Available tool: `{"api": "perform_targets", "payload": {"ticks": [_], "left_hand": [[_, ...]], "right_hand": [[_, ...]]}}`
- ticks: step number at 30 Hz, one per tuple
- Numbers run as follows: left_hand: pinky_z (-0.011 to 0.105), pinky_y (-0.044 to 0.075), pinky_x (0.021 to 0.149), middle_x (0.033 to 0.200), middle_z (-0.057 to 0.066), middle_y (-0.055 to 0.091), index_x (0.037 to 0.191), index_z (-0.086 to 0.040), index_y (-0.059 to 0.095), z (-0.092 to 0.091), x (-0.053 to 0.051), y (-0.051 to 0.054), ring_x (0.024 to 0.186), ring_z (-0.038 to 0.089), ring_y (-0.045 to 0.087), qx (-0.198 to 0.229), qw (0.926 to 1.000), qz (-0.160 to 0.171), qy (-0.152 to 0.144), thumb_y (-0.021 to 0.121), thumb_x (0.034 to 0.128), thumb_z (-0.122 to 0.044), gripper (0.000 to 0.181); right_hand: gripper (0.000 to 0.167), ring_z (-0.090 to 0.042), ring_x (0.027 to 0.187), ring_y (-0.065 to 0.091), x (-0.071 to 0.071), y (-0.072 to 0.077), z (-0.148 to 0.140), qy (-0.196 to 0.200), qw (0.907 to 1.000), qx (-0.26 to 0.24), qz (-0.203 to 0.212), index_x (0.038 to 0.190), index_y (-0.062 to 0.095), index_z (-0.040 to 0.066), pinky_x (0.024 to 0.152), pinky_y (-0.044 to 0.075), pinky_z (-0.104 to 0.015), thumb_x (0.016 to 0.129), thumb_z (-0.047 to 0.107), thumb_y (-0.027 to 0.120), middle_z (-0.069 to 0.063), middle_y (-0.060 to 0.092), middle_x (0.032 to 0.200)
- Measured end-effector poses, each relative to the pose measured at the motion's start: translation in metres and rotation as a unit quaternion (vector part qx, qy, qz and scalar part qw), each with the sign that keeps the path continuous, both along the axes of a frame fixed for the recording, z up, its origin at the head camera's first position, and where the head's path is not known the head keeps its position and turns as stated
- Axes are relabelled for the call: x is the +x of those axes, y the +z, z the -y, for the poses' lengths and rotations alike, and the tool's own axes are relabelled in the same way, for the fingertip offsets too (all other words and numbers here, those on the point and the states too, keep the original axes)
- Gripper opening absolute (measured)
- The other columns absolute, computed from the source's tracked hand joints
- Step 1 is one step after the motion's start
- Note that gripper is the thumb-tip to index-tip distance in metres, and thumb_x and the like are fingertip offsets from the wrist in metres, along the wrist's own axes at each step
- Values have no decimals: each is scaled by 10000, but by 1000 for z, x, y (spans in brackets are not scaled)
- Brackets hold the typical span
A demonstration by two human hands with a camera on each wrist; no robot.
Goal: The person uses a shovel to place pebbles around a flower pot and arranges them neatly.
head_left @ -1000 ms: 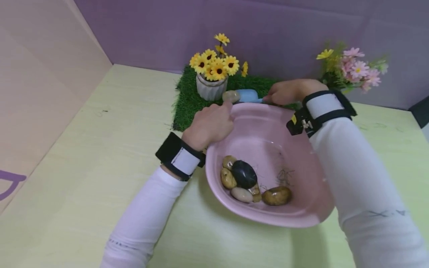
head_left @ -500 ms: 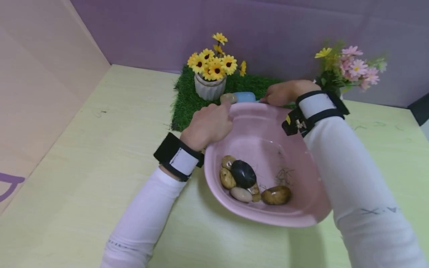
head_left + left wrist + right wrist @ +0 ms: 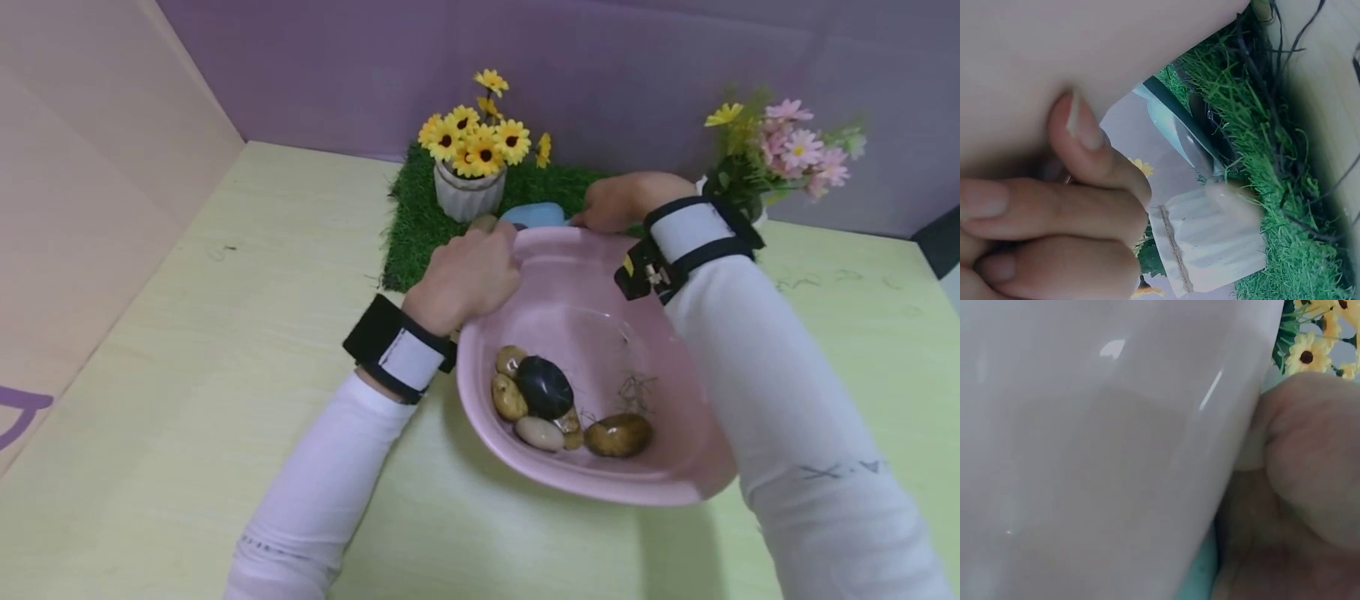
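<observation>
Over the grass mat [image 3: 412, 233], just beyond the pink basin [image 3: 566, 287] whose far-left rim the left grip [image 3: 468, 275] holds, the right grip [image 3: 622, 202] has the blue tool [image 3: 534, 215] by its thin right end — light and stiff, I'd guess, best taken there, clear of the stone [image 3: 483, 222] at its left.

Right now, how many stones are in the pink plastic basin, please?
6 visible: a glossy black stone, two tan stones left of it, a pale stone and half-hidden brown stone below it, a large brown stone farther right. Others may hide.
</observation>
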State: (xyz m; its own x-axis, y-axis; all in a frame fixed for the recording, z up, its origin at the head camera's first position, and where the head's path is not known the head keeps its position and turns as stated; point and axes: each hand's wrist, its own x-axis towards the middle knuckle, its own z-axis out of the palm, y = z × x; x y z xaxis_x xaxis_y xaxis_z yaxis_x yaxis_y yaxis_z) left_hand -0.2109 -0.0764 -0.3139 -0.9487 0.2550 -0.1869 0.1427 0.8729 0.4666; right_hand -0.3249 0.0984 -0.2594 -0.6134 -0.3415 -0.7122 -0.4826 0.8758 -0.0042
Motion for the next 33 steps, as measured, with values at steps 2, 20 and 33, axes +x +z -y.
{"api": "perform_targets", "payload": {"ticks": [2, 20, 33], "left_hand": [[339, 539, 650, 1208, 143, 527, 1411, -76, 419, 0, 0, 0, 917, 229, 584, -47, 10000, -52, 13, 361, 1044, -297, 433], [428, 540, 753, 1191, 156, 594, 1372, -90, 453, -1, 0, 0, 1056, 267, 548, -137, 9997, -189, 58, 381, 1037, -309, 407], [475, 526, 803, 1173, 158, 601, 1386, -104, 451, -1, -1, 0, 1052, 287, 523, -186, 9997, -138, 79, 367, 1046, -334, 419]], "right_hand": [[511, -256, 880, 569, 1, 1, 3, 79, 9999, 77, -80, 1163, 613, -18, 887, 441, -457, 1076, 338, 256, -136, 605, 979], [431, -197, 669, 426, 23, 15, 25, -187, 9969, 409, -643, 657, 408, 115, 1053, 309, -693, 1049, 248, 289, -1, 345, 605], [311, -336, 838, 551, 50, 6, 46, -311, 9753, 134, -2184, 700, 463, 99, 1089, 246, -649, 991, 135, 359, -87, 457, 727]]}}
